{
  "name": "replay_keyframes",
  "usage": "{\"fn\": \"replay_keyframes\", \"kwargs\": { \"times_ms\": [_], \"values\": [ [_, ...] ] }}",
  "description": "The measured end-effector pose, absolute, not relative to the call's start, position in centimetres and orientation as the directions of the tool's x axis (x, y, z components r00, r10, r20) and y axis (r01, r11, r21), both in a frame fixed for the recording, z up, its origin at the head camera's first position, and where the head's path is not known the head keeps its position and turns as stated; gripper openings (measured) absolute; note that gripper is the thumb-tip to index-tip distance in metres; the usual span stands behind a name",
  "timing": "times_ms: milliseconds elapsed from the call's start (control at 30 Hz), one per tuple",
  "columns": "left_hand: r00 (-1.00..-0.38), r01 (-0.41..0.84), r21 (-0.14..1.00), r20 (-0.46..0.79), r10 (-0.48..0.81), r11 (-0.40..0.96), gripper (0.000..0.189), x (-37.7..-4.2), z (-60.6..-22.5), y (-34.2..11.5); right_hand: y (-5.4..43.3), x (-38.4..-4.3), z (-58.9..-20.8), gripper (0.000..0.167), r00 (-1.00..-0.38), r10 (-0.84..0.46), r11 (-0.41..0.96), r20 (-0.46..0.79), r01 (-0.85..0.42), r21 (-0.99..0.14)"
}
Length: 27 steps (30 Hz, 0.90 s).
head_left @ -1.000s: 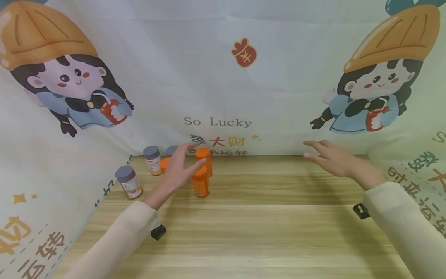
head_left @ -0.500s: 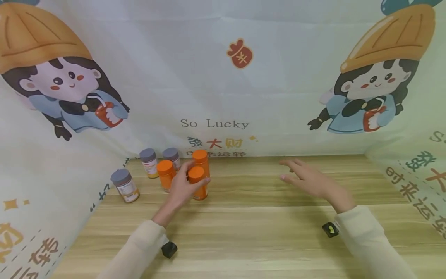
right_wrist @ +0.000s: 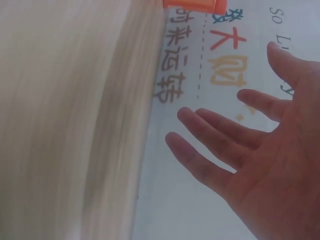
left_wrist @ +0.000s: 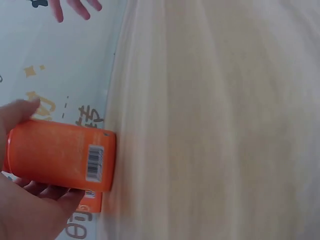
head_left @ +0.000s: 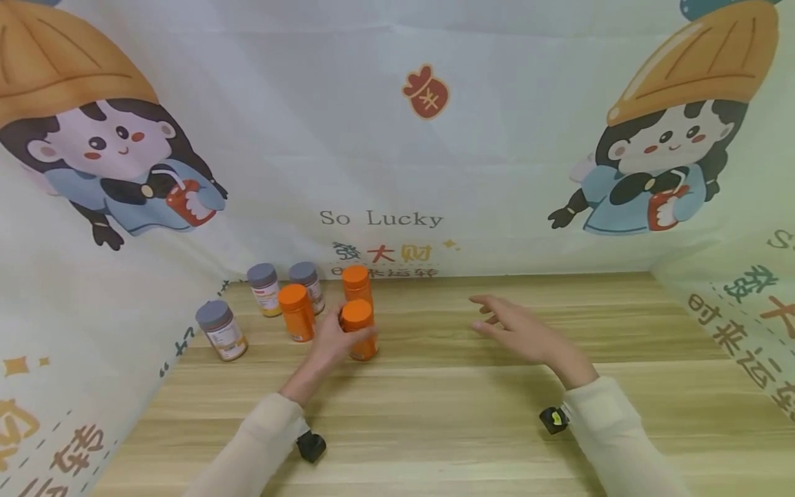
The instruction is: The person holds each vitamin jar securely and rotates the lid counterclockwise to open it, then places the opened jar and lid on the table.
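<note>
Though held, the orange bottle shows 1 barcode.

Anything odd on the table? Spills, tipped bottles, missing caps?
Nothing stands out. The three gray-capped jars and two free orange bottles stand upright, caps on. The third orange bottle, in the grip of the left hand, is capped too, with no visible damage. No spill shows on the table.
</note>
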<state>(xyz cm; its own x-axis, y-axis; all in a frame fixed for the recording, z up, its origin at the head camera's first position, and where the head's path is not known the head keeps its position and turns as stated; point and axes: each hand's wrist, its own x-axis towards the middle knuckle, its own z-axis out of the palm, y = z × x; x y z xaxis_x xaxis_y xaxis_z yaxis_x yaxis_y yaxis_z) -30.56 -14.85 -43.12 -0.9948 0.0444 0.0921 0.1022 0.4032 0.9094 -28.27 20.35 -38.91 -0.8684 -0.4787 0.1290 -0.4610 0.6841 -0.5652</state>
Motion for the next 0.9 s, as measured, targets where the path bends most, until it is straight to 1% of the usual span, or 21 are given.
{"fn": "replay_keyframes", "kwargs": {
  "times_ms": [167,367,467,533,733,900],
  "values": [
    [-0.992,0.094,0.908,0.050,0.117,0.408,0.065,-30.4,-44.2,-13.5,19.8,-28.5,-39.6,0.059,-0.866,-0.483,0.666,0.128,-0.458,-0.589],
    [-0.985,0.120,0.894,0.052,0.167,0.432,0.051,-30.0,-44.4,-12.3,18.5,-28.7,-40.0,0.062,-0.852,-0.512,0.638,0.110,-0.463,-0.615],
    [-0.972,0.177,0.885,0.087,0.220,0.430,0.048,-29.8,-44.3,-11.8,17.9,-28.7,-39.9,0.060,-0.853,-0.509,0.637,0.119,-0.465,-0.615],
    [-0.962,0.210,0.880,0.109,0.250,0.426,0.049,-29.8,-44.2,-11.3,17.6,-28.7,-39.7,0.059,-0.855,-0.505,0.635,0.120,-0.462,-0.620],
    [-0.946,0.280,0.820,0.147,0.290,0.499,0.054,-29.4,-43.9,-9.7,16.7,-28.3,-39.3,0.055,-0.852,-0.509,0.627,0.122,-0.465,-0.625],
    [-0.923,0.339,0.758,0.154,0.353,0.557,0.052,-29.0,-43.4,-8.2,16.1,-27.9,-39.0,0.048,-0.850,-0.494,0.626,0.184,-0.494,-0.603]
  ]
}}
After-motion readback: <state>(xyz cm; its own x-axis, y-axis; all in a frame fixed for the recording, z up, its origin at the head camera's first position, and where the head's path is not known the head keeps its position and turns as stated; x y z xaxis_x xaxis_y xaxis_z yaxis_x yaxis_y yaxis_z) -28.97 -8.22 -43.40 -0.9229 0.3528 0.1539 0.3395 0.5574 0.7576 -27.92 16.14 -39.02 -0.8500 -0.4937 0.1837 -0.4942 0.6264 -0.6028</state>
